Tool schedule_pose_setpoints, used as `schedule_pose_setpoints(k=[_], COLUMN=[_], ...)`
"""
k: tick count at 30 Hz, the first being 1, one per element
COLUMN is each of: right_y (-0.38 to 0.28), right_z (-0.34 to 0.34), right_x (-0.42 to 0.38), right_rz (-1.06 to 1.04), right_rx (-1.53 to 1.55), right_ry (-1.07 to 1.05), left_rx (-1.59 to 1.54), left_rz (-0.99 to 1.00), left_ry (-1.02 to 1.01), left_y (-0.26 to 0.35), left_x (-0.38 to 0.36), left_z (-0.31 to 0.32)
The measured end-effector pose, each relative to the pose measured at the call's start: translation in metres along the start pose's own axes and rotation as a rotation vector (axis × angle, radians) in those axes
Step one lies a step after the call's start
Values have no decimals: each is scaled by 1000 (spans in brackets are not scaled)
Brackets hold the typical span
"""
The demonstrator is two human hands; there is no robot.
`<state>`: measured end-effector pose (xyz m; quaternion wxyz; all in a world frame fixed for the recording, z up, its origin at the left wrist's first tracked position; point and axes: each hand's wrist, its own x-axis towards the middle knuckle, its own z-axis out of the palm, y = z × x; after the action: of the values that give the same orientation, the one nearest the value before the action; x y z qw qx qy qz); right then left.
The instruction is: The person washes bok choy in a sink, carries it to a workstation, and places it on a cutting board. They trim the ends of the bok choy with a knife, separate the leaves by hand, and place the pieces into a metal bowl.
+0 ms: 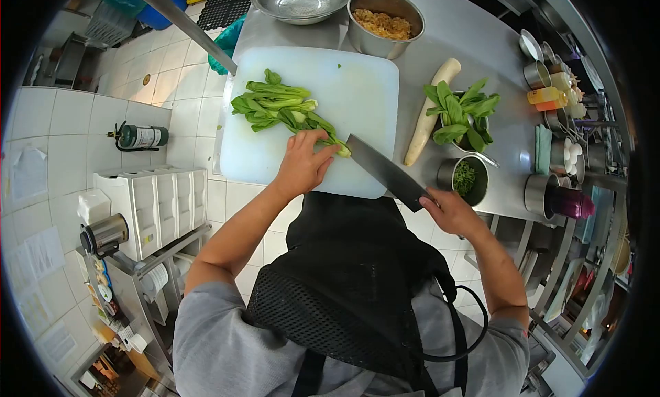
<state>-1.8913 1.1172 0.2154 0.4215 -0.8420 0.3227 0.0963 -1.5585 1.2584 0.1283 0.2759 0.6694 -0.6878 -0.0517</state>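
Observation:
My left hand (304,162) presses its fingers on a stalk of leafy greens (332,137) near its pale base, on the white cutting board (323,74). More greens (271,103) lie in a pile on the board's left part. My right hand (450,211) is wrapped round the handle of a cleaver (386,172). The blade slants up and left over the board's front right part, its tip close beside the stalk's base. A small green scrap (339,66) lies near the board's back edge.
Right of the board are a long white radish (432,112), a bowl of leafy greens (466,114) and a pot of chopped greens (444,173). Behind it stand a pot of brown food (385,48) and a metal bowl (302,15). A metal pole (189,27) reaches the back left corner.

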Motion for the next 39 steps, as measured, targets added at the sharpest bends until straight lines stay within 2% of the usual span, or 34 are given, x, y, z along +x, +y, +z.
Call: schedule_pose_setpoints(k=[3,5,10,13,17,22,24,25,26,27,28,29,31,33,34,36,38,39], right_y=[7,1,-1,-1,-2,4,7,10,12,12,11,10,12,16,18,23,26,27], right_z=[1,-4,-5,-6,-5,-3,0,2,3,4,4,5,-1,-5,-6,-3,5,8], right_x=[5,8,8,8,9,9,6,5,4,3,1,0,-7,-17,-21,-29,-33,-34], right_rz=[-11,320,327,338,343,330,340,322,303,303,300,296,300,302,315,332,331,346], right_rx=[34,323,403,416,420,420,421,426,429,430,431,430,452,470,522,565,562,555], right_ry=[-15,-211,-224,-237,-241,-227,-210,-210,-209,-204,-196,-187,-196,-212,-184,-108,-53,10], left_rx=[-90,-83,-95,-27,-36,-152,-843,-1138,-1300,-1362,-1471,-1349,-978,-676,-530,-158,72,88], left_rz=[30,77,174,165,91,138,33,-102,-73,106,123,94,-92,-185,-137,63,190,192], left_ry=[11,10,-45,9,-83,-136,-123,-91,-13,108,193,290,276,55,93,-97,-28,-26], left_y=[-9,-14,-16,-3,-1,10,2,-2,-7,-19,-29,-20,2,8,13,10,6,2], left_x=[-1,0,2,7,8,19,23,21,22,24,21,24,29,40,42,47,37,34], left_z=[4,4,1,2,0,-59,-99,-123,-148,-164,-182,-199,-199,-162,-127,-66,-5,5])
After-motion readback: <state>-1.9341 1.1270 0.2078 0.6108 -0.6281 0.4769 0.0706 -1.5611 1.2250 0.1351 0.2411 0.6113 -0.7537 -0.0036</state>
